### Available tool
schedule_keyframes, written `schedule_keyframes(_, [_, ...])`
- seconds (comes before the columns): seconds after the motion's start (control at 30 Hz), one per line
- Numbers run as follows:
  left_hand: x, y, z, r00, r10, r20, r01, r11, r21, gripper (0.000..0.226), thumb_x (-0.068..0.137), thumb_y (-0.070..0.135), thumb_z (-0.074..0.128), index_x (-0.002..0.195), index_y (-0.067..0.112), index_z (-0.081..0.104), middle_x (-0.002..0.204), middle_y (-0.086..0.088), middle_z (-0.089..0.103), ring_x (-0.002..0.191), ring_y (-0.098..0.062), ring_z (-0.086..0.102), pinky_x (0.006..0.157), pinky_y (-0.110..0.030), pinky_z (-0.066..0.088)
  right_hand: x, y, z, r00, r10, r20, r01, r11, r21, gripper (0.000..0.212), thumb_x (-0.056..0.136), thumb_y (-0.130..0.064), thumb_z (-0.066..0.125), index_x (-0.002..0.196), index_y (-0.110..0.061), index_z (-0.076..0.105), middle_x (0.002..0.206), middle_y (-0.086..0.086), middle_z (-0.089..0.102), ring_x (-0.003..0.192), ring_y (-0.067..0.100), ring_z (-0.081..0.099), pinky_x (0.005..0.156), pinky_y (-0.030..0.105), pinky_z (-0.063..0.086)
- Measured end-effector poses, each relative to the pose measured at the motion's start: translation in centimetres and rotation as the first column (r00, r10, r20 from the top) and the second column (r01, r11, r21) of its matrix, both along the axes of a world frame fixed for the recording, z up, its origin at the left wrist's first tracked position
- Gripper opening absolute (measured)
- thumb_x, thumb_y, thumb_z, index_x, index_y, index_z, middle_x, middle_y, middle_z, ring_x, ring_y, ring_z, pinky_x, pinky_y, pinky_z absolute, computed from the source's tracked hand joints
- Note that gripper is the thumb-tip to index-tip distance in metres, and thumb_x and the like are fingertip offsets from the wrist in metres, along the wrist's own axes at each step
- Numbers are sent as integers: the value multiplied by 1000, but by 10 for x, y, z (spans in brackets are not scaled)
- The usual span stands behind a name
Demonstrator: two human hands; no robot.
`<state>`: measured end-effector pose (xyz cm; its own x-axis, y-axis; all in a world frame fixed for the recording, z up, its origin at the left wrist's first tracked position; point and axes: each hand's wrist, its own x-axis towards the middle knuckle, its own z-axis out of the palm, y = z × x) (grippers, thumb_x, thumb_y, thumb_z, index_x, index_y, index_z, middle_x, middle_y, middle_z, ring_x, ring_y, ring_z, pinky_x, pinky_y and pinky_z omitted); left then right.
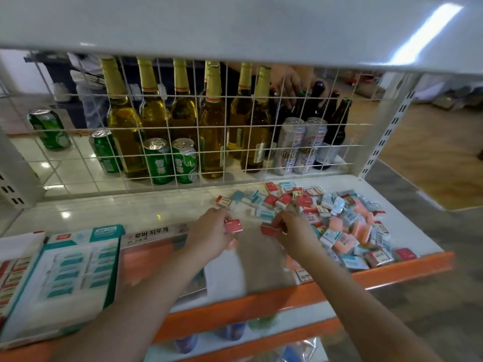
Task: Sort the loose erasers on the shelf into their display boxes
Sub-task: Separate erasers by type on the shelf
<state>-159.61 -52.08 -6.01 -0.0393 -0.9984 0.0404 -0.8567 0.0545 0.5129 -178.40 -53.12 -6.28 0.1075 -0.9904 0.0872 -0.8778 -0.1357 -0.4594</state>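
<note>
A heap of loose erasers in red, teal and pink wrappers covers the right half of the white shelf. My left hand grips a red-wrapped eraser at its fingertips, with a pink one tucked lower in the palm. My right hand pinches another red eraser at the heap's left edge. Three display boxes stand along the front left: a teal box full of teal erasers, an orange box with Korean lettering under my left forearm, and a red-eraser box at the far left.
A white wire grid backs the shelf; behind it stand beer bottles and cans, and another person's hand reaches among dark bottles. An upper shelf overhangs. The orange front lip edges the shelf.
</note>
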Motion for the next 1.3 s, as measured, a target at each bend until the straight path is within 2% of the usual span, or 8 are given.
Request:
schedule_keyframes(0.07, [-5,1,-3,1000,-8,-4,8,1000,-13,20,85,18,61,105,20,56,112,-2,51,99,-19,54,81,-30,43,-5,9,-2,999,45,14,-45,999,2,14,86,-22,62,95,-12,65,98,0,61,83,13,51,63,18,33])
schedule_keyframes(0.23, [-6,6,-9,995,-70,-78,66,997,-45,16,85,15,62,100,18,61,100,6,46,92,-13,53,76,-22,39,-10,24,-4,993,122,2,-122,992,20,19,82,-8,59,98,-13,67,106,0,66,99,15,57,71,13,33])
schedule_keyframes(0.4, [-1,15,-13,981,-159,-108,154,987,-49,11,85,20,63,96,17,61,91,8,48,87,-13,55,77,-27,46,-9,28,-6,998,41,52,-43,999,27,19,84,-16,61,103,-14,65,105,2,65,89,16,56,77,26,44])
schedule_keyframes(0.53, [1,17,-18,986,-129,-106,127,992,-22,20,85,15,62,105,17,58,98,7,49,88,-9,52,77,-23,43,-10,26,-3,998,2,67,-6,998,59,28,83,-19,64,110,-12,62,109,2,63,84,10,50,76,25,44])
schedule_keyframes(0.7, [2,19,-23,989,-105,-104,109,993,37,35,85,20,63,118,16,55,112,0,53,100,-14,56,90,-32,46,-9,24,-2,999,-30,45,25,994,108,36,85,-24,62,120,-14,59,115,1,62,97,14,57,77,21,43])
schedule_keyframes(0.83, [-3,18,-23,986,-129,-106,136,989,61,41,86,25,64,123,14,54,109,1,49,91,-11,54,86,-26,45,-5,22,-1,1000,-2,21,-1,990,141,41,86,-28,61,125,-14,56,119,1,61,102,14,57,75,18,39])
schedule_keyframes(1.07, [-11,17,-21,983,-182,-7,182,980,81,36,87,23,61,121,13,56,115,-4,47,100,-20,55,83,-26,42,6,16,-3,998,47,-43,-38,982,183,43,87,-32,59,127,-17,54,122,4,60,104,18,58,84,25,46])
schedule_keyframes(1.3, [-12,16,-16,974,-225,42,217,967,133,28,87,18,57,115,15,61,114,-7,46,100,-24,54,86,-30,44,2,11,-2,989,106,-102,-74,958,276,57,86,-20,57,140,-24,38,134,10,44,117,26,50,95,30,41])
